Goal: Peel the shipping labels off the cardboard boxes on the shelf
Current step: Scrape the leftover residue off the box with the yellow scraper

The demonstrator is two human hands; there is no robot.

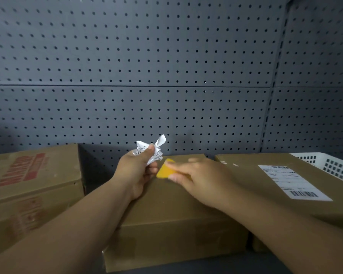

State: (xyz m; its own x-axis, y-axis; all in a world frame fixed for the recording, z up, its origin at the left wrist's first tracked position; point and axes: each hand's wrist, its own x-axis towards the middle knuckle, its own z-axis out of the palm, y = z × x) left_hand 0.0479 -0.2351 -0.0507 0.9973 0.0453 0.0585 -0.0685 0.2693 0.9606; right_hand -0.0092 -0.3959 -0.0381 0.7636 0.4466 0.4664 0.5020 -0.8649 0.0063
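Person's body in view: two bare arms and two bare hands.
The left forearm (77, 224) and right forearm (275, 224) are uncovered along the whole length shown, from the lower frame edge up to the wrist, with smooth, even skin. The left hand (137, 171) is bare; its thumbnail is short and plain, and creases show at the thumb joint. The right hand (196, 178) is likewise bare, with short, pale, rounded nails on the thumb and one finger. Its outline is softened by blur, so finer marks on it cannot be read.
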